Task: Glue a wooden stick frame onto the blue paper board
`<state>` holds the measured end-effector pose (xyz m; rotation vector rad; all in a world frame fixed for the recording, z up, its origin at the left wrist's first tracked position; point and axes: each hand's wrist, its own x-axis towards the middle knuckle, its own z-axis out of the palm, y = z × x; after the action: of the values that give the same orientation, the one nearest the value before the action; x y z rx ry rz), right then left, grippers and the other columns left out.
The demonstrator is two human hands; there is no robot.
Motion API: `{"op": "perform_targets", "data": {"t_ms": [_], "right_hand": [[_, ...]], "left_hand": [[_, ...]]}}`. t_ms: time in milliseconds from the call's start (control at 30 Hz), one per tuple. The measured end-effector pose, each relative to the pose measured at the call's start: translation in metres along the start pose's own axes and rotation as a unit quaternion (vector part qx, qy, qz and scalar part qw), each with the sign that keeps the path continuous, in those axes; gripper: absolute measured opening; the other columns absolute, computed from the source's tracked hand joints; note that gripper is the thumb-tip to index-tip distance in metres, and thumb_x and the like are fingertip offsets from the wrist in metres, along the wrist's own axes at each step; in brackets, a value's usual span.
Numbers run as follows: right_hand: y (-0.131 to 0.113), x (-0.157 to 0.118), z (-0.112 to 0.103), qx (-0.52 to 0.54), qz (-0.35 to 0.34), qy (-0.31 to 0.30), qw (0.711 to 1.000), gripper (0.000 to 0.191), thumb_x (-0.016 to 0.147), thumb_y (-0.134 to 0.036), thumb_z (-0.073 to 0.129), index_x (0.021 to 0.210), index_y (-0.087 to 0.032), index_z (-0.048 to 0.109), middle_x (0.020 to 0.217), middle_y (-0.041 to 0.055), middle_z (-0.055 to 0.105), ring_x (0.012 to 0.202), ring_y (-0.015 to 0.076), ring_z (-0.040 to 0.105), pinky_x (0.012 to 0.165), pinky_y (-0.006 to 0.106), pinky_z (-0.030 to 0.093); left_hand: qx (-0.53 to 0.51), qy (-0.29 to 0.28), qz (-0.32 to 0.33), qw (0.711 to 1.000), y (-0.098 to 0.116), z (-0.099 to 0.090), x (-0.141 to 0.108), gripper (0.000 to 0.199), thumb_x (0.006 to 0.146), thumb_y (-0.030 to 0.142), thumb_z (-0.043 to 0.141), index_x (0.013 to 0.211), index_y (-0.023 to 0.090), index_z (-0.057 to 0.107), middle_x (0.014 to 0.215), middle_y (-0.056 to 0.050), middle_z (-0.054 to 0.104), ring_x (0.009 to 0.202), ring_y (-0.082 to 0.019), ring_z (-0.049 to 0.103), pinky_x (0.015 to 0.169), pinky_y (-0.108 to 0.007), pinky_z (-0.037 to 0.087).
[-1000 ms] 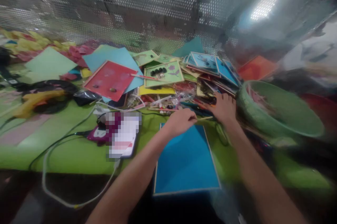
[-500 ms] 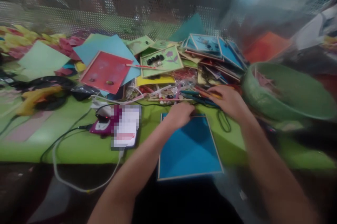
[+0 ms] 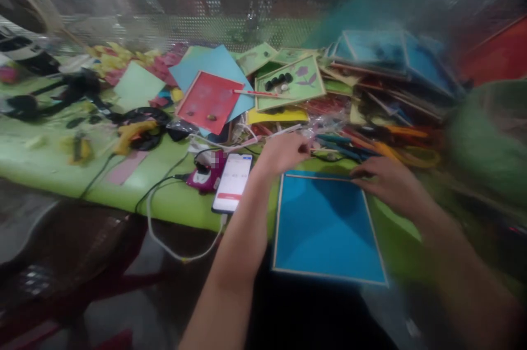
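A blue square panel (image 3: pixel 325 229) with thin wooden strips along its edges lies at the table's front edge, partly overhanging it. Above its top left corner, beside the clutter, is my left hand (image 3: pixel 286 152), its fingers curled together; whatever they hold is hidden. My right hand (image 3: pixel 389 182) is at the panel's top right corner, slightly blurred, fingers bent and a little apart from the thumb, with nothing visible between them. Just beyond it lie tools with dark teal handles (image 3: pixel 335 143) and orange-handled scissors (image 3: pixel 405 152).
A phone (image 3: pixel 233 182) on a white cable lies left of my left forearm, next to a purple power adapter (image 3: pixel 206 174). Farther left is a yellow glue gun (image 3: pixel 138 133). Decorated red (image 3: pixel 212 100) and green (image 3: pixel 290 84) panels are piled behind. A green basin (image 3: pixel 486 136) stands right.
My view has swung left, shifting everything rightward. My right hand has drawn back from the tools to the panel's corner. My left hand has moved slightly up off the panel's top edge.
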<state>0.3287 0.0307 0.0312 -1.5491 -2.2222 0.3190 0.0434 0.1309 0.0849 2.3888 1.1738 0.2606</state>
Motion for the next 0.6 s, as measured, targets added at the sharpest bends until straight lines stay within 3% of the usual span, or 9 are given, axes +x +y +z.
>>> {"op": "perform_targets", "data": {"t_ms": [200, 600], "right_hand": [[-0.001, -0.001, 0.009, -0.024, -0.026, 0.000, 0.999, 0.017, 0.098, -0.034, 0.063, 0.094, -0.025, 0.077, 0.093, 0.0065, 0.077, 0.091, 0.0278, 0.070, 0.078, 0.041, 0.051], [-0.008, 0.003, 0.024, -0.089, -0.041, 0.024, 0.995, 0.021, 0.098, -0.030, 0.057, 0.092, -0.023, 0.076, 0.089, 0.0097, 0.075, 0.088, 0.0292, 0.071, 0.074, 0.042, 0.050]], "left_hand": [[0.020, -0.017, -0.026, 0.999, -0.006, 0.000, 0.000, 0.012, 0.088, 0.020, 0.068, 0.087, 0.020, 0.080, 0.099, -0.005, 0.081, 0.085, -0.021, 0.071, 0.076, -0.032, 0.049], [0.045, -0.033, -0.017, 0.998, -0.008, 0.004, 0.003, 0.013, 0.084, 0.019, 0.069, 0.089, 0.020, 0.081, 0.094, -0.006, 0.080, 0.090, -0.024, 0.072, 0.081, -0.034, 0.052]]}}
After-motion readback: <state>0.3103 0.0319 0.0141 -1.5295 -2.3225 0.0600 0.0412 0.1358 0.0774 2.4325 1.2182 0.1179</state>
